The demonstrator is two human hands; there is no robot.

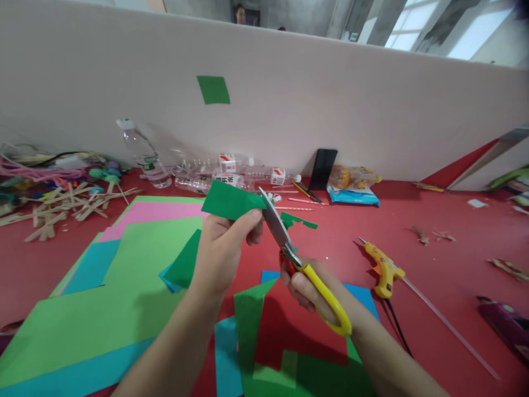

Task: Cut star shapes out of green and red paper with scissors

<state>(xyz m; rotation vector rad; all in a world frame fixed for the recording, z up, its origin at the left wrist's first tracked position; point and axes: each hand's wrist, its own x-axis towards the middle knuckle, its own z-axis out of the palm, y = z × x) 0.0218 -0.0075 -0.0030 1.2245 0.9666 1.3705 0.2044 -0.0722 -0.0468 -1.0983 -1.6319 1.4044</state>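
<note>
Left fingers [248, 220] pinching green paper [229, 199], right fingers [302, 285] gripping scissors [291, 253], blades [276, 221] slanting up leftward

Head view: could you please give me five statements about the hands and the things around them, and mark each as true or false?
1. The right hand holds the scissors. True.
2. The left hand holds pink paper. False: it holds green paper.
3. The yellow glue gun lies to the right of the scissors. True.
4. The black flat device lies face down. False: it is propped up.
5. A green square is on the white wall. True.
</note>
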